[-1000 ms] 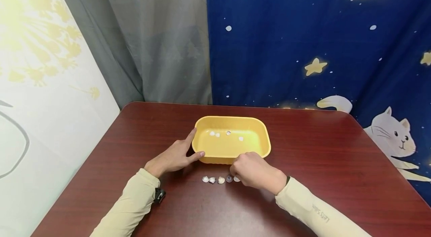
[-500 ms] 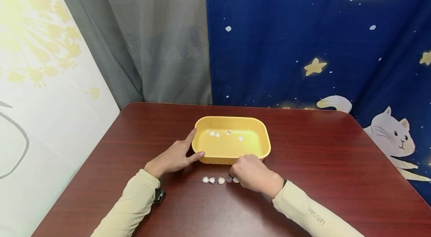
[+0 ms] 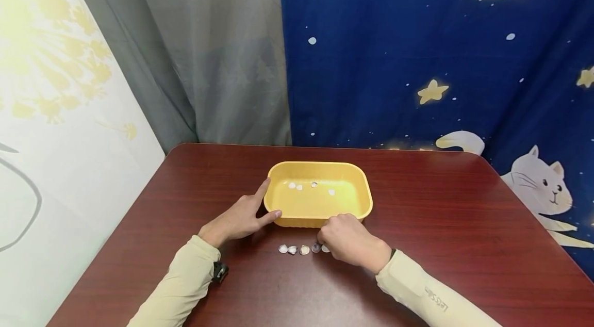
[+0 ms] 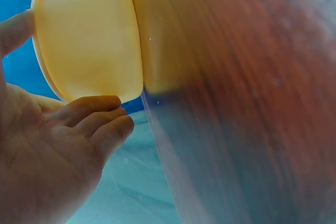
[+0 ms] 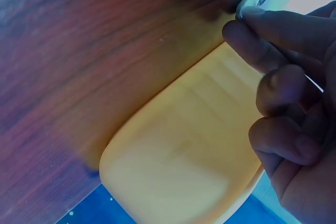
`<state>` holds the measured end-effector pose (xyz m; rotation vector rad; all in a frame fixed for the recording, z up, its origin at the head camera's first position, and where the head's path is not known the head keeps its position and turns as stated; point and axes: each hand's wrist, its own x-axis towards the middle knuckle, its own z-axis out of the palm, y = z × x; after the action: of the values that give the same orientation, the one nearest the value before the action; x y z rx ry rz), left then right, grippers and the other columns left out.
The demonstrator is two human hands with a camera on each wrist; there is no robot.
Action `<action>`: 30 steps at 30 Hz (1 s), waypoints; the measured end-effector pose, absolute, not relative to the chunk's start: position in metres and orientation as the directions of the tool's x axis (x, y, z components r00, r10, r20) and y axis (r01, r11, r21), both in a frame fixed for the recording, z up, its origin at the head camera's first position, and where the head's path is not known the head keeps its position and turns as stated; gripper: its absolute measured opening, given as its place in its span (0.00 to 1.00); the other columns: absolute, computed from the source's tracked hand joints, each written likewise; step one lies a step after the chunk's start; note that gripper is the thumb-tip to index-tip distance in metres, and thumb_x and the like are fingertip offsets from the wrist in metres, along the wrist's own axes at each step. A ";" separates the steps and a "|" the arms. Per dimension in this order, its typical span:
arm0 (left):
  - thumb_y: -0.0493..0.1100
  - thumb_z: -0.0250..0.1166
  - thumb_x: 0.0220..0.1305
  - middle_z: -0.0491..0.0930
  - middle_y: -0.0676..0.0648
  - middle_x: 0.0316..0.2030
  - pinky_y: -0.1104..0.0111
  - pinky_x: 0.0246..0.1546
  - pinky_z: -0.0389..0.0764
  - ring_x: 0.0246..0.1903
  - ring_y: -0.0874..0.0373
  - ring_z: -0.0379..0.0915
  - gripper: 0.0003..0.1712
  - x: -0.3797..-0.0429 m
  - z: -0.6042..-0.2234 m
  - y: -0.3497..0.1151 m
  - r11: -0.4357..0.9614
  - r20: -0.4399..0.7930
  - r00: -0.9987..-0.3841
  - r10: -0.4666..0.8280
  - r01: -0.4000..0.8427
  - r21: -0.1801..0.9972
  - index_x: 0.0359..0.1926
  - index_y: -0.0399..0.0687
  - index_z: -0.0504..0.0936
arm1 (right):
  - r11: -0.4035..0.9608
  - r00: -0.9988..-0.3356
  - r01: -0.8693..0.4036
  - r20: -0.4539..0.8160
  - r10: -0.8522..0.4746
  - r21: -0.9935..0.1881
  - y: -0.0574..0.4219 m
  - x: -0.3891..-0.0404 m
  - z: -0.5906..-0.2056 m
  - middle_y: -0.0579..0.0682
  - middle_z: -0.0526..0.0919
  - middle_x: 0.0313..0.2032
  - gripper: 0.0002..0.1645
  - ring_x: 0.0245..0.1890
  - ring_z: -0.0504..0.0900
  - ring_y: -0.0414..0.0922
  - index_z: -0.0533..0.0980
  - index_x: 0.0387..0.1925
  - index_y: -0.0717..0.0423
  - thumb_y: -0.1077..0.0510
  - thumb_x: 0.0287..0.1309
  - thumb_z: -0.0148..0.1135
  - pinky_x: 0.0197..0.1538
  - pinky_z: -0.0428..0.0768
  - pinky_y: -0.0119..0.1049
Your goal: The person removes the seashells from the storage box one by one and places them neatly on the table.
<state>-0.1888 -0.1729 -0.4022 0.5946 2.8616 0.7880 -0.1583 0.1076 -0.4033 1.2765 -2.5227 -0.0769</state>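
Note:
A yellow plastic basin (image 3: 301, 222) stands on the table, with several small pale seashells (image 3: 299, 187) scattered on its bottom. My left hand (image 3: 238, 217) lies spread at the basin's left end, its thumb over the near rim and index finger against the left side. In front of the basin, several seashells (image 3: 304, 250) form a row on the tabletop. At the row's right end, my right hand (image 3: 350, 240) pinches a white seashell (image 5: 251, 1) between thumb and index finger, close over the wood. The right hand's other fingers are curled in beside the basin wall.
The dark red wooden table (image 3: 431, 203) extends to both sides of the basin. Behind it hang a grey curtain (image 3: 232, 59) and a blue curtain (image 3: 362, 84) with stars and a cat. A white patterned panel (image 3: 60, 162) borders the left side.
My right hand and forearm have shifted slightly to the left, and the shell at its fingertips sits marginally closer to the row. The left hand has kept its place on the basin.

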 end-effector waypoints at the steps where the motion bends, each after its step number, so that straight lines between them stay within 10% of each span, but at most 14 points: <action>1: 0.70 0.58 0.67 0.72 0.35 0.68 0.51 0.65 0.74 0.63 0.47 0.75 0.58 -0.189 -0.402 -0.173 0.788 -0.006 -0.916 0.400 0.341 0.513 0.81 0.47 0.39 | 0.602 -0.554 -0.777 0.251 -0.794 0.186 0.108 -0.158 -0.403 0.35 0.73 0.11 0.23 0.12 0.68 0.36 0.69 0.06 0.40 0.66 0.36 0.70 0.16 0.66 0.34; 30: 0.70 0.58 0.67 0.71 0.34 0.68 0.50 0.66 0.74 0.64 0.46 0.74 0.58 -0.187 -0.402 -0.172 0.797 -0.015 -0.921 0.388 0.327 0.508 0.81 0.47 0.40 | 0.588 -0.531 -0.791 0.287 -0.798 0.171 0.109 -0.154 -0.379 0.36 0.73 0.13 0.20 0.15 0.71 0.38 0.71 0.11 0.42 0.65 0.44 0.69 0.17 0.66 0.33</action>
<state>-0.1873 -0.1722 -0.4017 0.5726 2.8643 0.7776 -0.1543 0.1093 -0.3789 1.2904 -2.4863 -0.0287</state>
